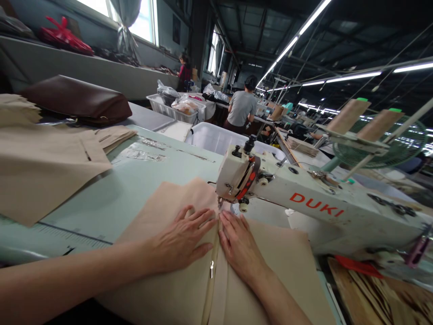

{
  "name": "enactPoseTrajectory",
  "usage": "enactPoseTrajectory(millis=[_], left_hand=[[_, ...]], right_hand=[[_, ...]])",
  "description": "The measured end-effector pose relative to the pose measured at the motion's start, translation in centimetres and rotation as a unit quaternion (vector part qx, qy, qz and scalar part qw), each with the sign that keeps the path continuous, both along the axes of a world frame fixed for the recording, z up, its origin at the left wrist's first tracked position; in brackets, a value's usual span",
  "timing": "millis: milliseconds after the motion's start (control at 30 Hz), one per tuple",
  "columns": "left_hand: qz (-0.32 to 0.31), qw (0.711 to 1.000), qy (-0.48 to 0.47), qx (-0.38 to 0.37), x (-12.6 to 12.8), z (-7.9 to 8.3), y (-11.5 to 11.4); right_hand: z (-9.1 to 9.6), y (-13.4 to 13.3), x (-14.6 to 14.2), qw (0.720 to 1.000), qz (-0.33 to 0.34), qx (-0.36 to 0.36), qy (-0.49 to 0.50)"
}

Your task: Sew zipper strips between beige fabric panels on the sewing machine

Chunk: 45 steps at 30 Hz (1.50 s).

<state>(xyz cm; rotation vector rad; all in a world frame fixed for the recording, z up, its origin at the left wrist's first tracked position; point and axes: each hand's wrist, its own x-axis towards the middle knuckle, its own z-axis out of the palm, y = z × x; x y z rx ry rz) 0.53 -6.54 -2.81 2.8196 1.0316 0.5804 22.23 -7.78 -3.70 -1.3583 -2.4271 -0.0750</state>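
Beige fabric (162, 205) with a zipper (211, 269) along its middle lies on the pale green table under the head of a white DUKI sewing machine (304, 203). My left hand (182, 237) lies flat on the fabric left of the zipper, fingers spread and pointing toward the needle. To the right of the zipper my right hand (238, 243) presses flat on the fabric, its fingertips just short of the presser foot (221, 203). Neither hand holds anything.
A stack of beige cut pieces (40, 167) lies at the left, with a brown bag (77, 99) behind it. White plastic bins (216, 137) stand beyond the table. Two thread cones (348, 115) and a green fan (389, 144) are at the right. Other people work farther back (241, 108).
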Motion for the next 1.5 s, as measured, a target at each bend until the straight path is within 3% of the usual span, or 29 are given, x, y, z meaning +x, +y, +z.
enactPoseTrajectory(millis=[200,933,1033,1133,1200,1267,1367,1433,1500], left_hand=[[-0.005,1.000,-0.011,0.006,0.4,0.2,1.6],[-0.014,1.000,0.010,0.004,0.5,0.1,2.1],[-0.013,0.999,0.030,-0.002,0.7,0.1,2.5],[0.005,0.999,0.050,-0.013,0.3,0.6,1.7],[0.022,0.999,0.040,-0.009,-0.4,1.0,-0.4],[0.013,1.000,0.008,0.011,-1.4,1.1,-3.8],[-0.026,0.998,-0.026,0.047,-2.5,0.0,-9.9],[-0.030,0.998,-0.010,0.059,-2.6,-1.7,-13.0],[-0.034,0.996,-0.009,0.080,-2.3,-3.3,-14.6]], right_hand=[[0.1,1.5,0.5,1.000,0.002,0.012,-0.014],[-0.7,2.1,0.9,1.000,0.005,0.009,-0.021],[0.1,2.3,0.5,1.000,-0.006,-0.002,-0.013],[2.1,-0.3,0.1,0.998,-0.048,0.020,0.021],[3.3,-4.3,0.0,0.991,-0.082,0.042,0.093],[3.3,-9.4,0.1,0.976,-0.116,0.017,0.181],[0.9,-16.1,-0.2,0.945,-0.155,-0.187,0.220],[-1.3,-18.2,-0.9,0.885,-0.145,-0.309,0.315],[-2.7,-18.5,-1.8,0.787,-0.101,-0.388,0.468]])
